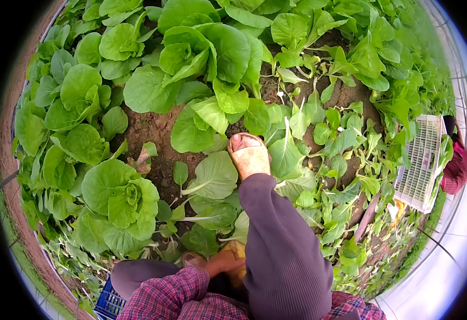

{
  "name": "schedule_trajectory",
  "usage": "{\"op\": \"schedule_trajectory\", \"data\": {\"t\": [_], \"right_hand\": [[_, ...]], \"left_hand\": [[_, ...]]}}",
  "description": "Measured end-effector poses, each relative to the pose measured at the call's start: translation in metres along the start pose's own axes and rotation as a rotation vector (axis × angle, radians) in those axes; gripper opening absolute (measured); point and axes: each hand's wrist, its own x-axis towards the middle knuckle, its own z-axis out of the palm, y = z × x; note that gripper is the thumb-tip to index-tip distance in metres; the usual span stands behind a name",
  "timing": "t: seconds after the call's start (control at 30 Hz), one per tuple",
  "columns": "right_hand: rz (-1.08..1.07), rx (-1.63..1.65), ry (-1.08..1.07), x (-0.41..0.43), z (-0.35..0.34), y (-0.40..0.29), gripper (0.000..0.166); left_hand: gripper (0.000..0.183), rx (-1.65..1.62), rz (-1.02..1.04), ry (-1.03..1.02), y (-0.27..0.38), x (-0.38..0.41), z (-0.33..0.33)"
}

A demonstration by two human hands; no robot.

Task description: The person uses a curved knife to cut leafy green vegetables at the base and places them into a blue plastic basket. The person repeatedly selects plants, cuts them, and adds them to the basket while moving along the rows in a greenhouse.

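My left hand (222,262) reaches down between my legs at the lower middle, against a yellowish object (237,272) that is partly covered by my leg. Whether its fingers grip anything does not show. My right hand is out of view. Just above the left hand lie loose green leaves with pale stalks (216,216). A leafy head of greens (123,204) grows to the left. My foot in a brown sandal (251,154) rests among the leaves at the centre. Larger leafy heads (193,52) stand farther up, rooted in brown soil (157,130).
Uprooted greens and trimmed leaves (337,152) litter the ground at right. A white plastic crate (417,164) stands at the right edge, with another person (457,164) beside it. A blue plastic crate (109,300) is partly visible at lower left. A stick-like brown object (366,220) lies at lower right.
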Motion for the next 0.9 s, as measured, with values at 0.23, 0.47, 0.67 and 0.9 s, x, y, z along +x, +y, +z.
{"op": "schedule_trajectory", "data": {"t": [0.23,0.47,0.67,0.9], "right_hand": [[1.501,1.08,-0.227,-0.296,-0.083,0.104,0.033],[0.943,1.011,-0.46,-0.243,-0.064,0.163,0.025],[0.866,1.248,0.102,-0.054,-0.12,0.162,0.017],[0.922,1.577,0.357,0.074,-0.096,0.283,0.023]], "left_hand": [[0.042,-0.476,0.143,-0.256,-0.093,-0.057,-0.01],[0.033,0.083,-0.204,-0.016,-0.043,-0.08,-0.093],[0.024,0.302,-0.108,0.702,0.149,-0.136,-0.211],[0.028,0.454,0.516,0.961,0.312,-0.119,-0.267]]}}
